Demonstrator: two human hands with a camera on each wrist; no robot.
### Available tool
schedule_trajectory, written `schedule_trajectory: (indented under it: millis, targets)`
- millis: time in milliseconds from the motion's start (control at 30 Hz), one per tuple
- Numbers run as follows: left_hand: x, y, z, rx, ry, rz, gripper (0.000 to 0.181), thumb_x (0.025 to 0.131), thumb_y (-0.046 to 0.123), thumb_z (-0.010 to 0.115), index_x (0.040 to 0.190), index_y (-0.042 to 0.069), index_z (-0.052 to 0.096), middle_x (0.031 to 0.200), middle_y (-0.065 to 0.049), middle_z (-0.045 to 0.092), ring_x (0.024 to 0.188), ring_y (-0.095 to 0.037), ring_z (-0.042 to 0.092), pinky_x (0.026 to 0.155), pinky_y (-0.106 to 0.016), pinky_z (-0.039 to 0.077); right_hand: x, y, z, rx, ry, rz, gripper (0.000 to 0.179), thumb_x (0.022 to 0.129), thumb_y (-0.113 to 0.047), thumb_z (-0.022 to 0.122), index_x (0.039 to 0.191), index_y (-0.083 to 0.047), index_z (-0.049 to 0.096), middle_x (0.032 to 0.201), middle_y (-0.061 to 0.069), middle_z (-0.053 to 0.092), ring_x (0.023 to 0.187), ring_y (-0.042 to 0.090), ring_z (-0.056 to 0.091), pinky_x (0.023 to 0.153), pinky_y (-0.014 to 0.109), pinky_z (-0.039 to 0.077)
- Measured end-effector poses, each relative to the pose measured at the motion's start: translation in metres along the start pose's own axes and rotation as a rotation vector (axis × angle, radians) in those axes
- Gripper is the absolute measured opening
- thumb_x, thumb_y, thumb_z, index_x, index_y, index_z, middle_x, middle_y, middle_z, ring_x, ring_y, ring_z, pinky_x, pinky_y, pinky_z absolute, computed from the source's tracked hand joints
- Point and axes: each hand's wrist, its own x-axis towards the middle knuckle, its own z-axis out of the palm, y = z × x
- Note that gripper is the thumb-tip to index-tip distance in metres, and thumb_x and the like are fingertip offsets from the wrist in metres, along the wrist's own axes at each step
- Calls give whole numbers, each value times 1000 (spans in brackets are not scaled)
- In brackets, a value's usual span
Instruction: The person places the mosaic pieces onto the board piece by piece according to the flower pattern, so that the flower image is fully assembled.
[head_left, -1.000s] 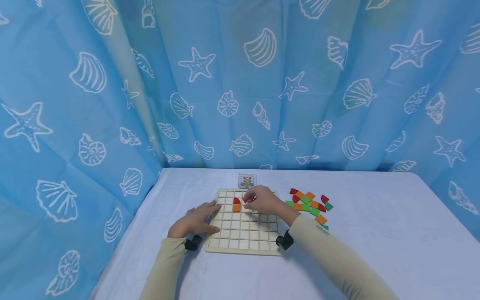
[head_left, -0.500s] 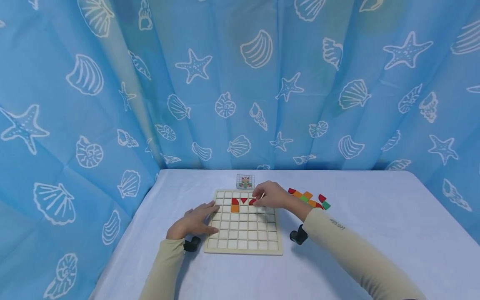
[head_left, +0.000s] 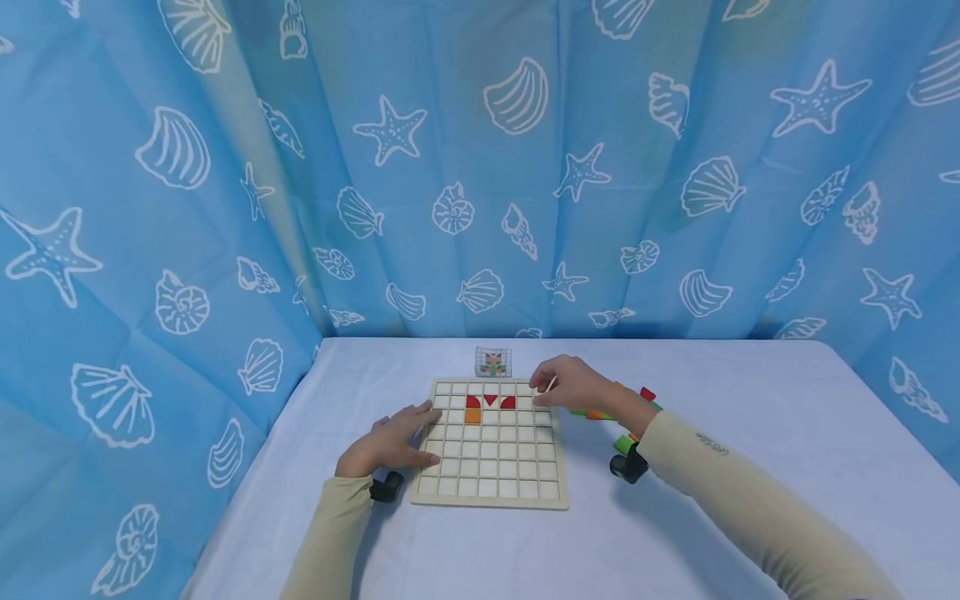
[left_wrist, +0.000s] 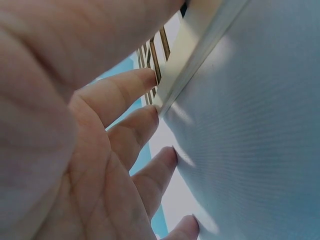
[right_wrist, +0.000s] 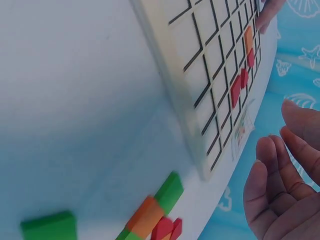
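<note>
A pale wooden grid board [head_left: 487,502] lies on the white-covered table. My left hand [head_left: 388,439] rests on its left edge with fingers spread, and the left wrist view shows fingertips [left_wrist: 149,77] at the rim. Near the top of the grid sit two red quarter-round tiles, left [head_left: 473,402] and right [head_left: 508,402], with a red triangle tile [head_left: 491,400] between them. Below the left one is an orange square tile [head_left: 472,415]. My right hand [head_left: 573,383] hovers by the board's upper right corner, fingers loosely bent, nothing between them in the right wrist view.
Behind the board lies a small pattern card [head_left: 493,362]. Right of the board is a loose group of red, orange and green tiles, partly hidden by my right forearm; a green tile [head_left: 624,444] shows below it. A blue shell-print curtain [head_left: 480,167] hangs behind the table.
My right hand has set a red quarter-round tile right of the red triangle, let go, and moved right toward the loose tiles. The left hand stays at the board's edge.
</note>
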Motion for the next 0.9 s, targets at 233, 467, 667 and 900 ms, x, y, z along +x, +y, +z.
schedule_trajectory:
  millis: [233, 467, 667, 900]
  targets:
    - [0, -1, 1, -14, -12, -3, 82, 83, 38, 79, 152, 19, 40, 164, -5, 26, 152, -32, 22, 118, -66, 17, -6, 18, -8, -21, 20, 17, 25, 88, -15, 75, 109, -2, 71, 96, 4, 70, 88, 18, 65, 81, 34, 57]
    - [2, 2, 3, -13, -5, -26, 84, 81, 40, 80, 152, 22, 40, 164, -4, 26, 152, -31, 22, 118, -65, 16, -13, 33, -19, -17, 53, 75, 27, 88, -18, 74, 111, -4, 70, 100, 5, 70, 89, 18, 62, 76, 31, 57]
    - [2, 2, 1, -2, -1, -33, 83, 81, 40, 80, 152, 22, 40, 164, -4, 26, 152, -31, 22, 118, -65, 17, -16, 50, -26, 28, 71, 146, 32, 89, -20, 74, 117, -5, 68, 103, 6, 68, 88, 18, 63, 76, 29, 58]
    - [1, 1, 0, -8, -1, -25, 82, 82, 39, 79, 152, 22, 40, 164, -4, 25, 152, -31, 22, 118, -65, 16, -19, 65, -26, 28, 85, 176, 30, 88, -20, 75, 113, -6, 70, 101, 5, 69, 90, 19, 62, 77, 29, 58]
